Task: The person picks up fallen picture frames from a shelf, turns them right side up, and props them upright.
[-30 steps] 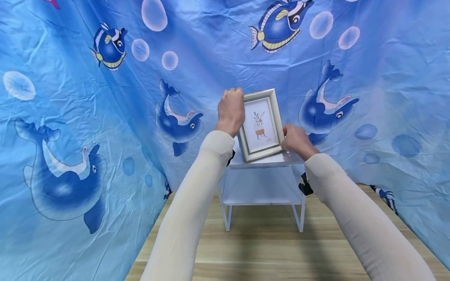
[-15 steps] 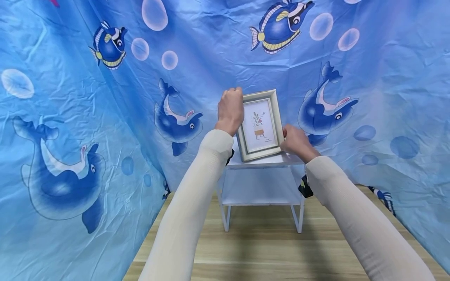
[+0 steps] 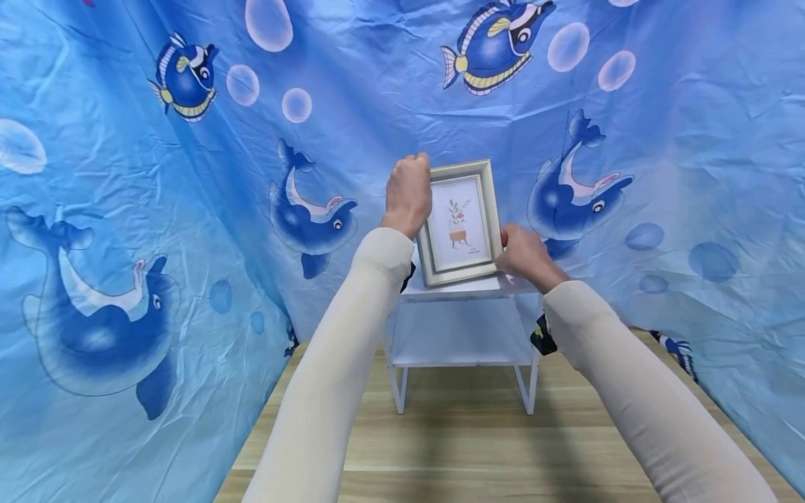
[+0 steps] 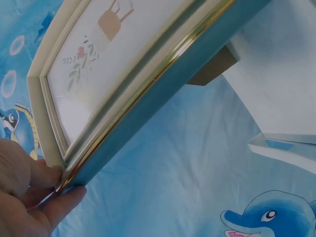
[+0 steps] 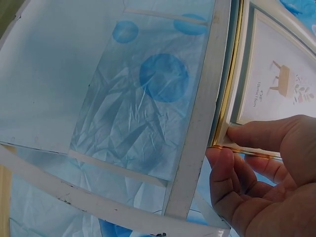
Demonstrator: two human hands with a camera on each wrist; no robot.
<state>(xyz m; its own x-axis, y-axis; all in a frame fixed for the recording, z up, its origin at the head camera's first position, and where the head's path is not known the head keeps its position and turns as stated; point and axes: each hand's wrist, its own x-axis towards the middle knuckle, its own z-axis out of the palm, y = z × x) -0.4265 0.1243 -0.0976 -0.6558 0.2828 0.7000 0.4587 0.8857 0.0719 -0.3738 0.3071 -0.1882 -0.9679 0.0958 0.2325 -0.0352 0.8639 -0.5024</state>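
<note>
A cream picture frame (image 3: 457,222) with a thin gold edge line stands tilted slightly to the left over the top of a small white table (image 3: 440,288). Its print shows a plant in a legged pot. My left hand (image 3: 409,195) pinches the frame's upper left corner, thumb on the front and fingers behind, as the left wrist view shows. At the lower right corner, my right hand (image 3: 527,254) pinches the frame between thumb and curled fingers (image 5: 222,170). Behind the frame, part of a brown back stand (image 4: 213,68) sticks out in the left wrist view.
The white table has a lower shelf (image 3: 455,339) and thin metal legs (image 3: 528,388), on a wood-look floor (image 3: 453,454). Blue cloth (image 3: 352,91) printed with dolphins and fish hangs behind and on both sides.
The whole scene has shifted slightly left in the head view. Both hands keep their grip on the frame, which stays nearly in place with its lean slightly reduced.
</note>
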